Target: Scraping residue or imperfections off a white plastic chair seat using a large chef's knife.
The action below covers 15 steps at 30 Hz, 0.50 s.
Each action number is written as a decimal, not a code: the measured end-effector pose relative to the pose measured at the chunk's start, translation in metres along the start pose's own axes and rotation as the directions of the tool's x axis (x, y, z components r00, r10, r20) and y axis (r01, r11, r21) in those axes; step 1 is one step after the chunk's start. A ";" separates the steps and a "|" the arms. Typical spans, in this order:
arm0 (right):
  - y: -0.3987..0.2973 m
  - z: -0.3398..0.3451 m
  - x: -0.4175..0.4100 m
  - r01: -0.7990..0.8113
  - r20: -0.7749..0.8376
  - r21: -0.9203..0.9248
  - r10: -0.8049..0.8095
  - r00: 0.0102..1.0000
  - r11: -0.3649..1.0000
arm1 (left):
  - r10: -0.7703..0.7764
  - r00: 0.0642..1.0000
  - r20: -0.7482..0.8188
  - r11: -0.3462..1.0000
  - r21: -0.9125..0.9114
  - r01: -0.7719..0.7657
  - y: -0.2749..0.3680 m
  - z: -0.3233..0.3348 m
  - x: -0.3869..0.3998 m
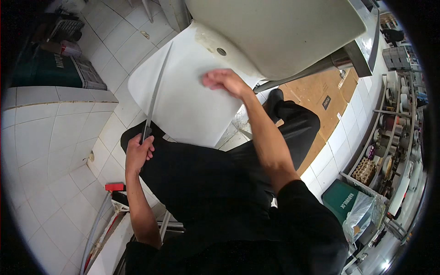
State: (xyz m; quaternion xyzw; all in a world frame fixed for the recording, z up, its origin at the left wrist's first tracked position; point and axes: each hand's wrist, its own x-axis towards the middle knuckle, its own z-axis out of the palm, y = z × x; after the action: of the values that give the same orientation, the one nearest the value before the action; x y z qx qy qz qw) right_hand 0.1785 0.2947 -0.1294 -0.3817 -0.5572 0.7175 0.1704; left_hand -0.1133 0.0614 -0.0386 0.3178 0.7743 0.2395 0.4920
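My left hand [139, 153] is closed around the dark handle of a long, narrow-bladed knife [157, 86]. Its thin blade points away from me, over the left part of a white plastic chair seat [185, 103]. My right hand [223, 82] is above the middle of that seat, blurred, with its fingers bent; whether something small is between them cannot be told. Beyond the hands rises the chair's off-white backrest [282, 31], with an oval hole near its base. The seat's near corner lies between my black-clad legs.
Flattened cardboard [309, 89] covers floor tiles at right. A tiled ledge [58, 99] bears a green crate at left. Shelving [392, 137] with kitchenware stands far right, near a green box [338, 197]. A metal table corner [367, 58] juts in at upper right. A red-headed tool [115, 186] stands lower left.
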 end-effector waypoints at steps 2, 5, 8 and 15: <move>0.014 -0.002 0.026 -0.010 -0.061 0.508 0.048 0.997 0.861 | 0.014 1.000 -0.004 1.000 -0.022 -0.014 -0.003 -0.004 -0.001; 0.037 0.013 0.000 -0.218 0.217 0.104 0.191 0.957 0.970 | 0.006 1.000 -0.009 0.998 -0.057 -0.006 -0.014 -0.020 -0.006; 0.041 0.014 -0.068 -0.344 0.328 -0.316 0.442 0.835 0.884 | -0.014 1.000 0.007 1.000 -0.014 0.014 -0.021 -0.030 -0.011; -0.002 0.084 -0.118 -0.070 -0.137 -0.786 -0.063 0.989 0.614 | 0.041 0.997 0.070 0.977 0.204 -0.055 -0.029 -0.001 -0.018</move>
State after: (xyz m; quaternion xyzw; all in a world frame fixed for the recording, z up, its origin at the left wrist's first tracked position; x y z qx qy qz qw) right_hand 0.1928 0.1600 -0.0784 -0.4719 -0.8003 0.3690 0.0257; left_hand -0.1165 0.0284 -0.0472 0.3932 0.7705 0.1594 0.4757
